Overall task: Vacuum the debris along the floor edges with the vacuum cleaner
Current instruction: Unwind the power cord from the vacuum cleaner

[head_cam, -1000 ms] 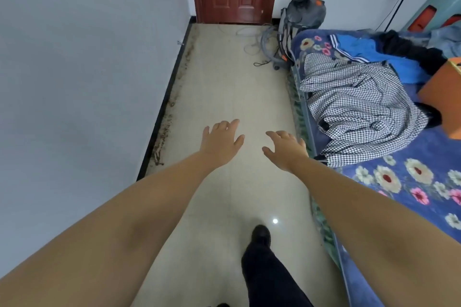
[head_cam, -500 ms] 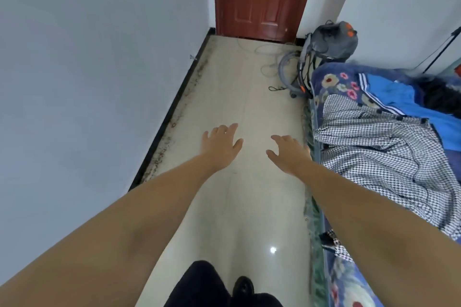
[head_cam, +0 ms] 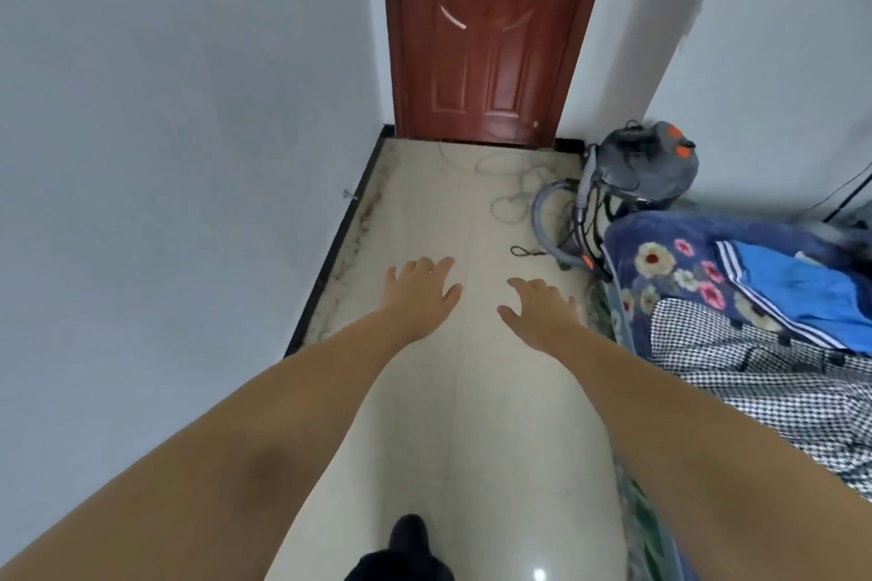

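Reaching toward the grey canister vacuum cleaner with orange buttons (head_cam: 646, 170), which stands untouched in the right middle of the frame, between the dark red panelled door (head_cam: 486, 33) and the blue flowered bedcover (head_cam: 670, 264).

Doing this step well probably means going for the grey ribbed hose (head_cam: 542, 222) and its wand at the foot of the canister rather than the body, and minding the pale cord looped on the cream tiled floor (head_cam: 472, 392) just ahead. Brown crumbly debris (head_cam: 349, 259) lies along the black skirting at the left centre, so the nozzle should be carried there afterwards. Both bare arms stretch forward, palms down: the left hand (head_cam: 420, 293) has its fingers spread wide and holds nothing; the right hand (head_cam: 542, 302), just beside it, is likewise splayed and empty.
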